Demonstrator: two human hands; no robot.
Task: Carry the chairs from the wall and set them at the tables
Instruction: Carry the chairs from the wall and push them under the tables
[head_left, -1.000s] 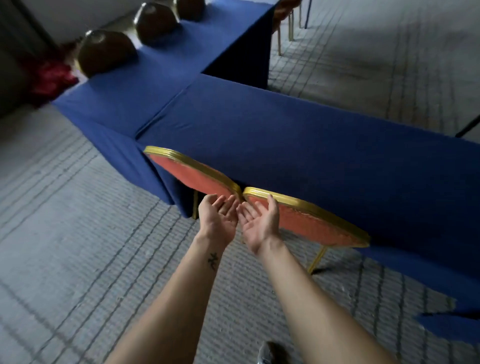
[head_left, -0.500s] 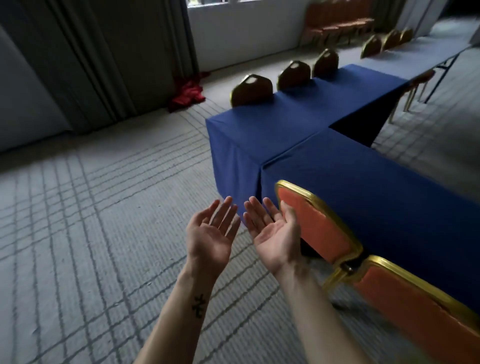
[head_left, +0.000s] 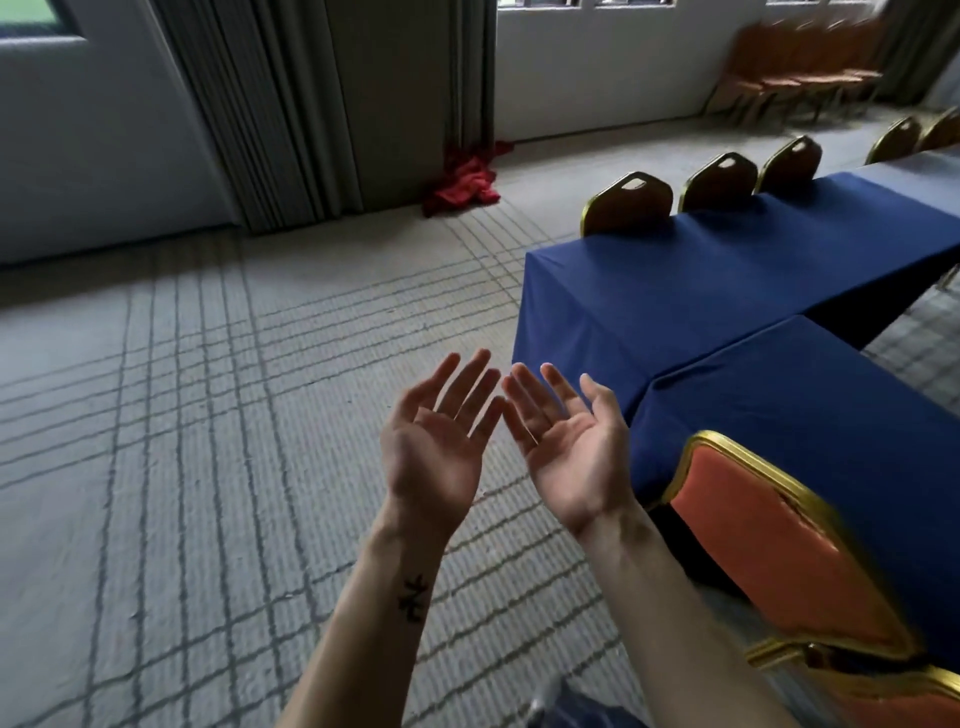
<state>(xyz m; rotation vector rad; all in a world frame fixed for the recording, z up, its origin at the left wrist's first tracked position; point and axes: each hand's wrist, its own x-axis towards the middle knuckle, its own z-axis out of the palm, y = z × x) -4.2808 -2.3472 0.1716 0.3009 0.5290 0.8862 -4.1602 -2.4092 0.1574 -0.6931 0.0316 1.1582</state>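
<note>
My left hand (head_left: 441, 441) and my right hand (head_left: 566, 447) are held out in front of me, palms up, fingers spread, holding nothing. An orange chair with a gold frame (head_left: 779, 551) stands at the near blue-covered table (head_left: 810, 395), just right of my right hand. Several chairs (head_left: 628, 202) stand along the far side of the second blue table (head_left: 701, 270). A row of orange chairs (head_left: 800, 78) stands by the wall at the far right, blurred.
Grey carpet with a grid pattern (head_left: 208, 467) stretches to the left and ahead. Grey curtains (head_left: 322, 104) hang at the back wall, with a red cloth heap (head_left: 462, 184) on the floor beside them.
The view has swung up and to the left, away from the two chairs at the table towards the room. My hands have come off the chair backs and stay open, palms up.
</note>
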